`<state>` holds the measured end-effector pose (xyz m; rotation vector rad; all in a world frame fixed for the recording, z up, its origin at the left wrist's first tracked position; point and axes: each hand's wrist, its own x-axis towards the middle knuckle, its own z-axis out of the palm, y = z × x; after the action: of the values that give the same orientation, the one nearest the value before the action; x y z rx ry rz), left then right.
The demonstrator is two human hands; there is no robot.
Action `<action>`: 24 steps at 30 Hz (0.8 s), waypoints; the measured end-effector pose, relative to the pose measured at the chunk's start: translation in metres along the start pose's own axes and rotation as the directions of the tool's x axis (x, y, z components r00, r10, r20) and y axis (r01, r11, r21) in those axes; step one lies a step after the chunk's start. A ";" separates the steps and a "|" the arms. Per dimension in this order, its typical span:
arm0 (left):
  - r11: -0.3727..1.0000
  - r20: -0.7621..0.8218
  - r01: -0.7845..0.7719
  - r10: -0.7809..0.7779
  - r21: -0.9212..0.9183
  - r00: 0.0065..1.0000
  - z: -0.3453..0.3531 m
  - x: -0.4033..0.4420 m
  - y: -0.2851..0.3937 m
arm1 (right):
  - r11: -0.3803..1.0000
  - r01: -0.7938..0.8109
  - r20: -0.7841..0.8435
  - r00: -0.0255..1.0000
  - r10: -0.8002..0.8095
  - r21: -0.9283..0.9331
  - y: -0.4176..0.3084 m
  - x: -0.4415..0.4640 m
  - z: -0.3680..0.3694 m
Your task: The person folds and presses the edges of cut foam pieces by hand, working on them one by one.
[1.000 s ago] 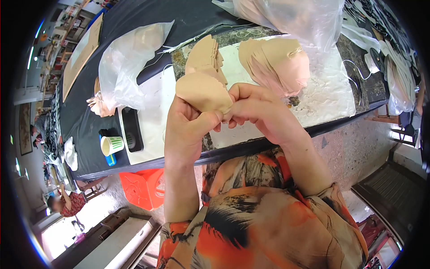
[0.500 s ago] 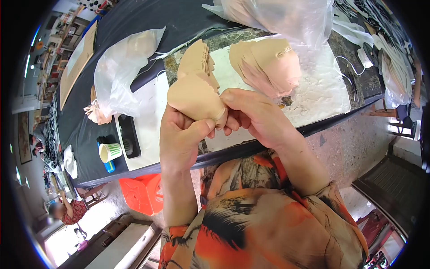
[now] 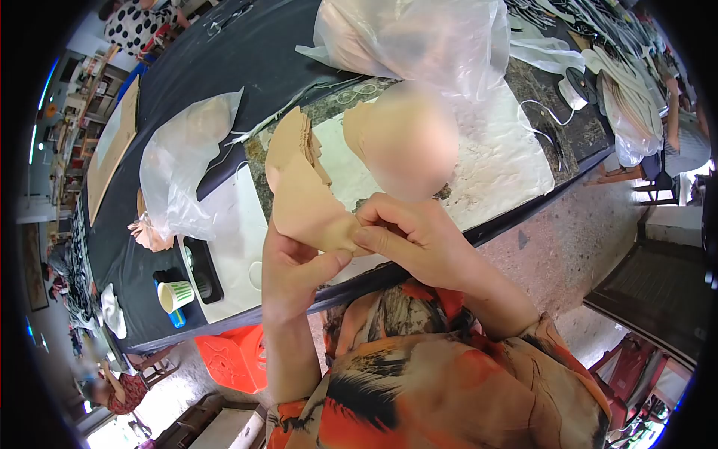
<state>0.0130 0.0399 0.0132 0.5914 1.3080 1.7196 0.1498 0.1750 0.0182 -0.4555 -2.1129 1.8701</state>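
A thin beige cut piece (image 3: 308,211), like leather or fabric with a scalloped upper right edge, is held over the front of the table. My left hand (image 3: 290,273) is closed on its lower left side, thumb near the bottom edge. At its right end, my right hand (image 3: 407,238) pinches it between thumb and fingers. Just behind the piece lies a stack of similar beige pieces (image 3: 290,146), its edges stepped. Farther right is a larger beige pile (image 3: 404,142), partly blurred. Both rest over a white sheet (image 3: 501,153).
Plastic bags (image 3: 187,161) (image 3: 419,45) lie on the black table cover. At left are a black phone-like object (image 3: 202,273) and a paper cup (image 3: 176,296). A red plastic stool (image 3: 235,359) stands below the table edge. Other people are at the room's edges.
The view has shifted, so the table things appear lower and farther left. The piece has tilted, showing its scalloped edge, and my right thumb now lies over its right end.
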 end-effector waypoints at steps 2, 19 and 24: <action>0.998 0.044 0.032 -0.029 -0.059 0.999 0.001 0.002 -0.005 | 1.000 -0.005 0.010 1.000 0.005 0.012 0.002 -0.002 -0.004; 0.994 -0.006 0.006 -0.005 0.109 1.000 0.027 0.031 0.013 | 0.952 -0.128 -0.433 0.901 -0.006 -0.278 -0.006 0.041 -0.073; 0.884 -0.302 -0.010 0.171 0.468 0.938 -0.027 0.035 -0.008 | 0.856 -0.255 -0.589 0.805 -0.069 -0.449 -0.002 0.040 -0.072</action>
<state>-0.0228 0.0559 -0.0080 0.6509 1.9953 1.6355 0.1429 0.2558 0.0292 -1.1211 -2.1108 0.9576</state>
